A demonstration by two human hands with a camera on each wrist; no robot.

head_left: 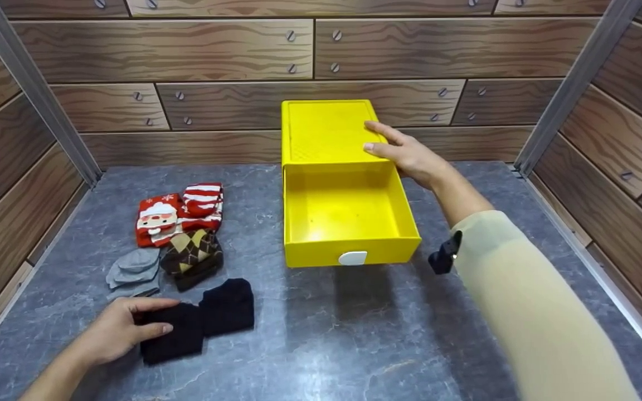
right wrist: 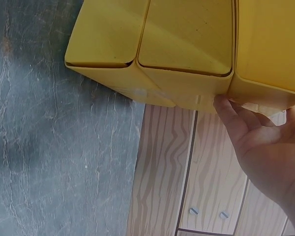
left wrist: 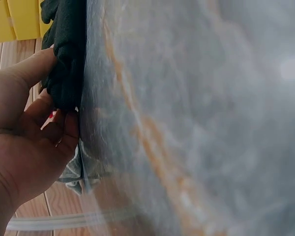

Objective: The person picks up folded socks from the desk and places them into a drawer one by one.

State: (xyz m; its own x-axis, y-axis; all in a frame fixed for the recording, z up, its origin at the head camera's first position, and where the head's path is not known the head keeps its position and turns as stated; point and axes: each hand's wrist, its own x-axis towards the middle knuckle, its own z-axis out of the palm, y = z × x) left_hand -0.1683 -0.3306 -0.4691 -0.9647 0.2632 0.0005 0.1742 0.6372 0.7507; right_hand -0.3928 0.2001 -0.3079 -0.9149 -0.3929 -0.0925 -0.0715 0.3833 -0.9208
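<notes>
On the left of the head view, my left hand (head_left: pixel 117 331) holds the near one of two folded black socks (head_left: pixel 173 334), thumb on top. In the left wrist view its fingers bend around the edge of the dark fabric (left wrist: pixel 69 54). The other black sock (head_left: pixel 229 309) lies against it on the right. My right hand (head_left: pixel 410 159) grips the right edge of a yellow drawer unit (head_left: pixel 326 131), with thumb and a finger on top. Its other fingers touch the side in the right wrist view. The top drawer (head_left: pixel 349 206) is pulled out, and nothing lies inside.
Beyond the black socks lie folded grey socks (head_left: pixel 134 270), brown argyle socks (head_left: pixel 193 256) and red Santa-patterned socks (head_left: pixel 179 214). All rest on a grey marbled tabletop (head_left: pixel 321 345). Wood-patterned walls (head_left: pixel 232 50) enclose the back and sides. A white handle (head_left: pixel 353 258) marks the drawer's front.
</notes>
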